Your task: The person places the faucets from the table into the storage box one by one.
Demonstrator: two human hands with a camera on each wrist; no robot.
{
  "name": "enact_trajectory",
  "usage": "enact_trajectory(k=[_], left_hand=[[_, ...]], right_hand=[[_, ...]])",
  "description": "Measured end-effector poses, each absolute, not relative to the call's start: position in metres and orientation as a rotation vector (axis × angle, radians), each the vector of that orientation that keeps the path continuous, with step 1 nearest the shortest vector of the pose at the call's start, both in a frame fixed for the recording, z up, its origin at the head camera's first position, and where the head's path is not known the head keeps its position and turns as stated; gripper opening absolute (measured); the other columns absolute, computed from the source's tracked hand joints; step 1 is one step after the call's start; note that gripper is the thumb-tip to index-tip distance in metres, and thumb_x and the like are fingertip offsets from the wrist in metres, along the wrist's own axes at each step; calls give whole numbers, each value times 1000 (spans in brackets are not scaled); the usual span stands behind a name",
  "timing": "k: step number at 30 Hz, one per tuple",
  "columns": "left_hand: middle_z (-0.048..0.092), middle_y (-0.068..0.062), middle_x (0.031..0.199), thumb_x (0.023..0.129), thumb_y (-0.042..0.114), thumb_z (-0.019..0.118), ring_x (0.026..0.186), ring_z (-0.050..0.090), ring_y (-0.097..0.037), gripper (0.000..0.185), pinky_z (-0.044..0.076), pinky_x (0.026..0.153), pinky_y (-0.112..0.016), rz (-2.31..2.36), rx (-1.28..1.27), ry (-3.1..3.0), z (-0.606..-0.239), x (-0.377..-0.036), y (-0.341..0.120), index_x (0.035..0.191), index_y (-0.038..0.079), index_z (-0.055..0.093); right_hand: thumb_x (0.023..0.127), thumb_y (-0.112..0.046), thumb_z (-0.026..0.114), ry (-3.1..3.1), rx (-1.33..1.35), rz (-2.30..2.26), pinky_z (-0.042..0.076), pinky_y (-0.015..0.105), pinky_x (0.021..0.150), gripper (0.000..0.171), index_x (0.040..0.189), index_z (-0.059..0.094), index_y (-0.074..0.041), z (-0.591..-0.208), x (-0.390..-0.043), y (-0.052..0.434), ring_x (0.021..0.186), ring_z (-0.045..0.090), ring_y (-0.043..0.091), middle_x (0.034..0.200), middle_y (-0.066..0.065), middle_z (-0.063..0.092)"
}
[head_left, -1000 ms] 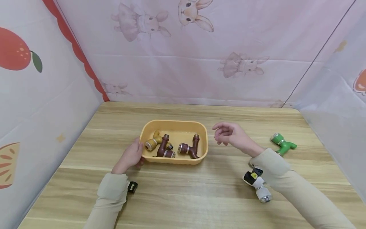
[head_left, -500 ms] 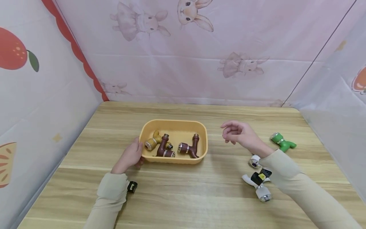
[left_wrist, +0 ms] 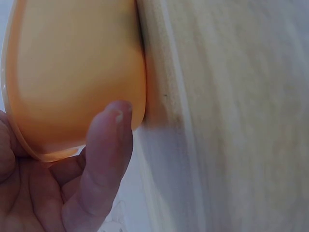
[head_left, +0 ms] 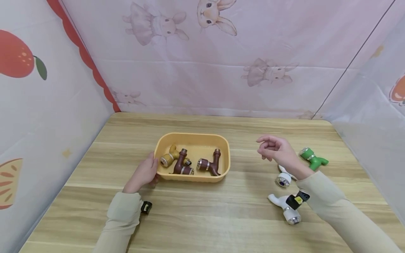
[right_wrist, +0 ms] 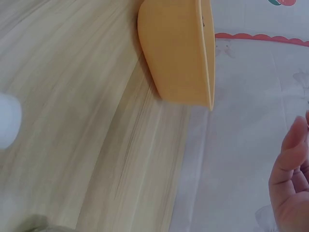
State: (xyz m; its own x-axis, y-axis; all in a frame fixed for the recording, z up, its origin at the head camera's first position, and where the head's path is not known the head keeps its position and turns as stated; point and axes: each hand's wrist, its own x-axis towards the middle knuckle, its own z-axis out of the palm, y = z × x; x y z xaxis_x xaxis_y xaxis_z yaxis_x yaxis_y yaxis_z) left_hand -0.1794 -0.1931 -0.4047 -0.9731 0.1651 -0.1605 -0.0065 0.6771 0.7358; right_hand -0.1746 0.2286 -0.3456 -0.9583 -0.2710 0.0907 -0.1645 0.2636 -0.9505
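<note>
Wooden table [head_left: 202,214] bare in front, left hand [head_left: 143,174] grasping tray [head_left: 193,178] rim (left edge), right hand [head_left: 278,151] released, aloft.

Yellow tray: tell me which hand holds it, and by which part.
The left hand grips the yellow tray at its near-left corner, thumb on the rim. The right hand holds nothing.
</note>
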Motion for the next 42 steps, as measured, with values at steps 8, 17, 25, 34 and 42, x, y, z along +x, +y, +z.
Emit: enact_trajectory(k=[8, 17, 25, 34, 42], left_hand=[[54, -15, 60, 100, 14, 25, 44, 55, -24, 26, 51, 38, -35, 1194, 147, 2669, -405, -178, -193, 117, -4, 34], [54, -14, 61, 100, 14, 26, 44, 55, -23, 27, 51, 39, -35, 1209, 140, 2664, -408, -180, -195, 120, -3, 33], [53, -13, 61, 100, 14, 25, 45, 54, -21, 32, 51, 39, -35, 1212, 135, 2651, -407, -180, -194, 125, -4, 30], [54, -13, 61, 100, 14, 26, 44, 54, -22, 32, 51, 39, -34, 1209, 134, 2658, -407, -180, -195, 127, -4, 30], [52, -13, 58, 100, 16, 26, 41, 53, -21, 32, 49, 36, -32, 1240, 210, 2677, -404, -176, -195, 123, -6, 31]], right_hand=[[89, -11, 60, 2489, -317, -1818, 46, 21, 50, 20, 108, 54, -13, -349, -166, 248, 63, 57, 12, 80, -2, 60], [89, -7, 59, 2469, -280, -1929, 48, 20, 51, 19, 107, 57, -13, -357, -157, 271, 61, 55, 9, 80, -2, 61], [88, -8, 60, 2556, -173, -1952, 47, 17, 52, 22, 107, 55, -18, -360, -151, 281, 65, 56, 7, 81, -3, 61], [84, -21, 67, 2909, -42, -1640, 46, 17, 51, 63, 132, 32, 0, -369, -152, 295, 68, 53, 3, 82, -4, 54], [82, -24, 69, 3044, 49, -1451, 44, 12, 55, 76, 138, 23, 0, -380, -152, 314, 69, 50, 1, 86, 6, 53]])
